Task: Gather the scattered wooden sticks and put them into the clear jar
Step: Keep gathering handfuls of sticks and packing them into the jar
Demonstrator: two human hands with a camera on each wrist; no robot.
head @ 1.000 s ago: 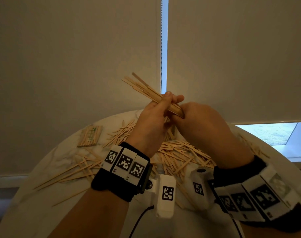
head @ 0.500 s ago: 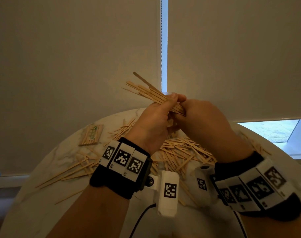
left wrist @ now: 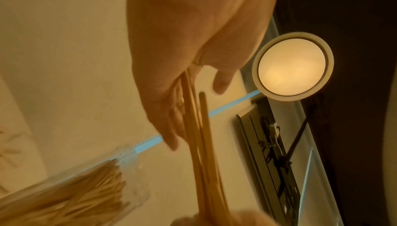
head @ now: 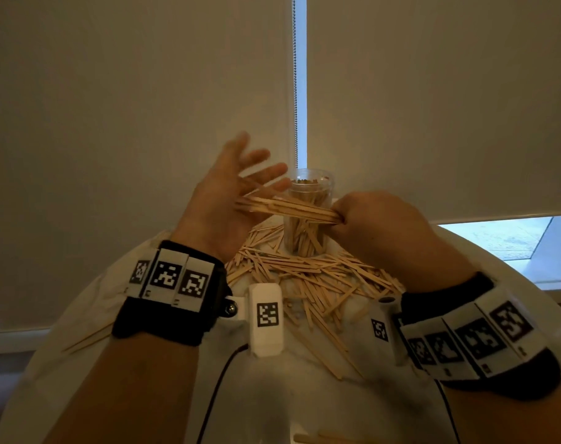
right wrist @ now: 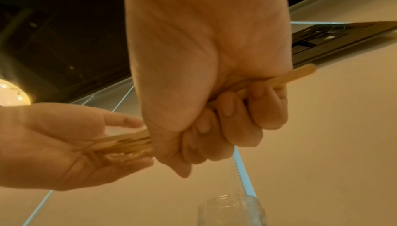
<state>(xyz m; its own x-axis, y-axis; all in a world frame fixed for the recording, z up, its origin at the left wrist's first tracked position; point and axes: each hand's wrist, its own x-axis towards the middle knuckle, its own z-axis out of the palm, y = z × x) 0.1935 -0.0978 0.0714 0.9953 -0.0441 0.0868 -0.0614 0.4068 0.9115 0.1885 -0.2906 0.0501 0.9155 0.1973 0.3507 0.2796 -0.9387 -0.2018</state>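
Note:
My right hand [head: 346, 216] [right wrist: 214, 128] grips one end of a bundle of wooden sticks [head: 292, 208] [left wrist: 197, 136] [right wrist: 126, 142], held level in front of the clear jar [head: 308, 216] [left wrist: 71, 194] [right wrist: 232, 211]. My left hand [head: 240, 187] [left wrist: 171, 111] [right wrist: 71, 144] is spread flat, its palm against the bundle's free ends. The jar stands upright at the table's far side, partly filled with sticks. Many loose sticks [head: 308, 277] lie piled around its base.
The round white marble table [head: 304, 395] ends near the blinds behind the jar. A few stray sticks [head: 86, 339] lie at the table's left edge. A round ceiling lamp [left wrist: 292, 66] shows in the left wrist view.
My left hand has let go of the bundle and spread flat against its ends. The bundle turned level in my right hand, and the jar has come into view behind it.

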